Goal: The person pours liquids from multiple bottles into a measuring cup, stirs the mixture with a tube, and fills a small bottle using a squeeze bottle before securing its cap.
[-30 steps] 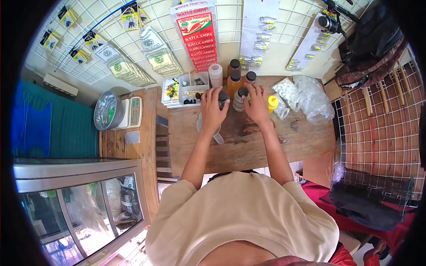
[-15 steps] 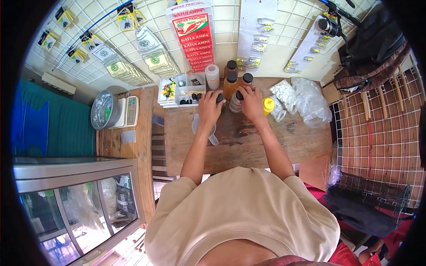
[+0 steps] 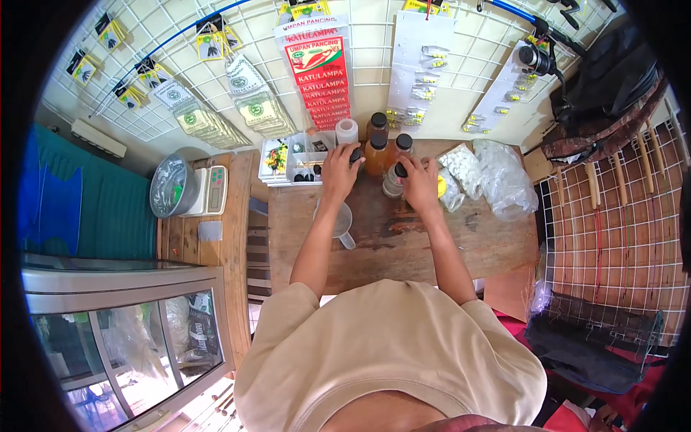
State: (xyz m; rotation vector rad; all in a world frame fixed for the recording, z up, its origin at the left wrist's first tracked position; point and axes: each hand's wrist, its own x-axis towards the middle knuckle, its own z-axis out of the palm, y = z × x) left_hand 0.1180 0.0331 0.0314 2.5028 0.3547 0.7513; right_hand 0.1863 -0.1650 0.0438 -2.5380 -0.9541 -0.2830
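My left hand (image 3: 338, 173) is closed around a dark-capped bottle (image 3: 355, 155), most of which my fingers hide. My right hand (image 3: 420, 183) grips a small clear bottle with a black cap (image 3: 394, 183), upright on the table. Between and behind my hands stand several black-capped bottles, among them an amber one (image 3: 375, 160). A white translucent bottle (image 3: 346, 134) is just behind my left hand. Partly covered by my right hand is a yellow-topped bottle (image 3: 441, 187). A clear measuring cup with a handle (image 3: 342, 220) lies beside my left forearm.
A white divided tray (image 3: 277, 178) holds small items at the back left. Plastic bags (image 3: 504, 183) lie at the table's right. Farther left are a scale (image 3: 214, 191) and a metal bowl (image 3: 173, 189). Fishing goods hang on the wall grid, and a glass cabinet (image 3: 137, 345) stands lower left.
The view has tilted, so the table sits lower in it. My right hand has shifted slightly right with its bottle and now covers much of the yellow-topped bottle. My left hand keeps its grip.
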